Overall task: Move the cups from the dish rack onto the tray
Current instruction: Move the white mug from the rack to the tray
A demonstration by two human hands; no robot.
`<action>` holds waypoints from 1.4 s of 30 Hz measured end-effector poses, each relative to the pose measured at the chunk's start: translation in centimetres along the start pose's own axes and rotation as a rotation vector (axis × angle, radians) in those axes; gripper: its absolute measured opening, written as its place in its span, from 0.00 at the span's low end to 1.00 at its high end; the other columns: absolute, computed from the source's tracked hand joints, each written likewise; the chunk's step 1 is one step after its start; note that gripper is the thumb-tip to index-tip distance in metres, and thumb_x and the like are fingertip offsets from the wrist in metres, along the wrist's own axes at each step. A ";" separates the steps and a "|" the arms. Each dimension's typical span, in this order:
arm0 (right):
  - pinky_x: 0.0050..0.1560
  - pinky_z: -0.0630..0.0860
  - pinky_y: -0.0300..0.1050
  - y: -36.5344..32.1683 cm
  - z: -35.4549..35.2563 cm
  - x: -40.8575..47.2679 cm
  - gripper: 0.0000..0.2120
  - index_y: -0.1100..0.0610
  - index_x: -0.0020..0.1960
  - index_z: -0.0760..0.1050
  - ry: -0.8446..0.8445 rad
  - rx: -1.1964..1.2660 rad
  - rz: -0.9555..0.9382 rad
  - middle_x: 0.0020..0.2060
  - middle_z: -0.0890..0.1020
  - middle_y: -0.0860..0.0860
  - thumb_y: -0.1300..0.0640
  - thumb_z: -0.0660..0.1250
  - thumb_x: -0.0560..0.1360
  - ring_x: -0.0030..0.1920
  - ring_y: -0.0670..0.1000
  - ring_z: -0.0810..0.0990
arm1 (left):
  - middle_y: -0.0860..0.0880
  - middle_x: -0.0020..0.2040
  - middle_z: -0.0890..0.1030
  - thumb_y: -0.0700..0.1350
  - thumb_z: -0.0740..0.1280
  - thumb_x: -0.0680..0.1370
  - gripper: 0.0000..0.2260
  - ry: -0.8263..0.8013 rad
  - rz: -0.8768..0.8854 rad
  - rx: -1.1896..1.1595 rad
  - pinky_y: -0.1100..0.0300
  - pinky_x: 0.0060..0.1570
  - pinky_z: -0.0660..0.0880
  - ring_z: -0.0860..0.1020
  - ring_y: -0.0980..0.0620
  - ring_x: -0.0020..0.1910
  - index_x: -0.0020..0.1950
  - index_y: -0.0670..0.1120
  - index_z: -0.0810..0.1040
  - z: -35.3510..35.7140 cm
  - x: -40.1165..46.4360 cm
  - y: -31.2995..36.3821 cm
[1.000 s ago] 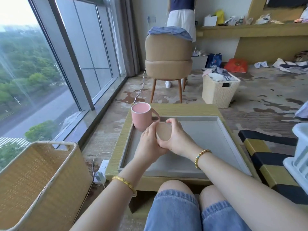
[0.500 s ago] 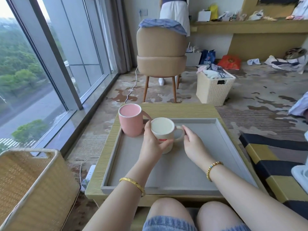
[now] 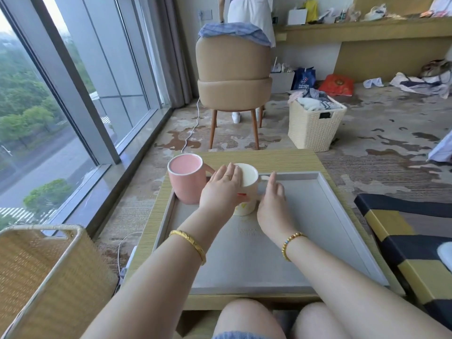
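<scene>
A grey tray lies on a low wooden table. A pink mug stands upright in the tray's far left corner. Right beside it a white cup stands upright on the tray, its handle to the right. My left hand rests against the cup's left side with fingers stretched out straight, not wrapped round it. My right hand is just right of the cup, fingers loosely apart near the handle. A white corner of the dish rack shows at the right edge.
A large wicker basket stands at the near left by the window. The rack sits on a yellow and black striped seat on the right. Beyond the table are a tan chair, a laundry basket and a standing person.
The white cup, held in both hands above the tray a second ago, now stands on the tray beside the pink mug. Both hands have loosened from it.
</scene>
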State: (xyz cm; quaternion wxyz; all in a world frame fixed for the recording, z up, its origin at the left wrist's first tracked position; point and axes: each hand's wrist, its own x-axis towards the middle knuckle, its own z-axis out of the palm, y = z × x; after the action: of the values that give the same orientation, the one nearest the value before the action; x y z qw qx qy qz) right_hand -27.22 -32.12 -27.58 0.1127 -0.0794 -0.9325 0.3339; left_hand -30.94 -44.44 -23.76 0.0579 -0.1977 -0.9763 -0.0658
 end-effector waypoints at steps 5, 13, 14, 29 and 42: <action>0.69 0.63 0.51 0.0 0.3 1.3 0.36 0.61 0.75 0.33 -0.069 0.090 0.003 0.74 0.48 0.60 0.63 0.56 0.78 0.72 0.61 0.58 | 0.42 0.78 0.48 0.51 0.59 0.80 0.34 0.009 0.037 0.013 0.54 0.75 0.43 0.43 0.43 0.77 0.76 0.38 0.44 0.5 1.2 0.7; 0.69 0.60 0.47 0.7 0.6 2.7 0.38 0.54 0.74 0.28 -0.185 0.182 -0.031 0.76 0.38 0.56 0.62 0.55 0.79 0.77 0.56 0.51 | 0.47 0.78 0.50 0.52 0.60 0.79 0.32 0.036 0.008 0.117 0.48 0.74 0.47 0.47 0.46 0.77 0.76 0.43 0.47 0.7 2.5 -0.8; 0.71 0.57 0.46 0.7 0.7 2.8 0.38 0.53 0.74 0.28 -0.202 0.186 -0.031 0.76 0.37 0.56 0.61 0.55 0.80 0.77 0.56 0.48 | 0.48 0.78 0.50 0.52 0.60 0.79 0.32 0.040 0.001 0.118 0.48 0.74 0.47 0.47 0.46 0.77 0.76 0.43 0.47 0.7 2.7 -1.0; 0.63 0.65 0.41 2.4 1.4 2.0 0.38 0.47 0.76 0.36 -0.254 0.438 0.035 0.74 0.58 0.51 0.58 0.58 0.78 0.71 0.50 0.66 | 0.51 0.78 0.50 0.48 0.63 0.78 0.29 0.108 -0.057 -0.116 0.54 0.45 0.70 0.71 0.41 0.64 0.75 0.49 0.52 2.2 2.4 -1.3; 0.35 0.68 0.35 3.3 -5.7 -5.9 0.09 0.51 0.37 0.80 -0.650 0.042 -0.047 0.31 0.78 0.47 0.54 0.65 0.75 0.32 0.43 0.71 | 0.46 0.47 0.83 0.51 0.66 0.75 0.11 -0.409 -0.042 -0.270 0.59 0.48 0.74 0.79 0.47 0.46 0.50 0.45 0.79 1.2 -8.4 3.5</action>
State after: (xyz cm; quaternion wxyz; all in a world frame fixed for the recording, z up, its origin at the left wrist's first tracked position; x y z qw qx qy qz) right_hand -19.82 -27.44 -26.38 -0.1814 0.0551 -0.9141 0.3585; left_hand -21.99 -44.29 -25.72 -0.1692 -0.1925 -0.9540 -0.1553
